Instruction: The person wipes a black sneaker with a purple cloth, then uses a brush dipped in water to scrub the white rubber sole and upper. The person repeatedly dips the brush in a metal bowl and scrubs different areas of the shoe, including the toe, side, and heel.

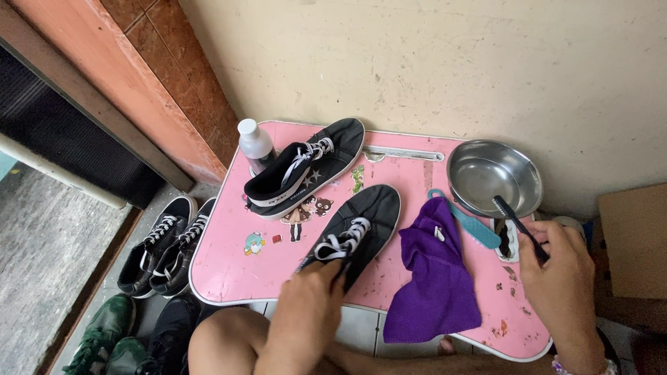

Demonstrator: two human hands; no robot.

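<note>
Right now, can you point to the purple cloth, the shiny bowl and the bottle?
purple cloth (436, 278), head view, middle of the folded fabric.
shiny bowl (486, 170), head view, bare inner bottom of the metal bowl.
bottle (254, 144), head view, clear body just under the white cap.

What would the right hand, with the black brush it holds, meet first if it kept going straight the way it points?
Probably the steel bowl: the right hand aims its black brush up-left, the bristles already near its rim, though depth is unclear.
</note>
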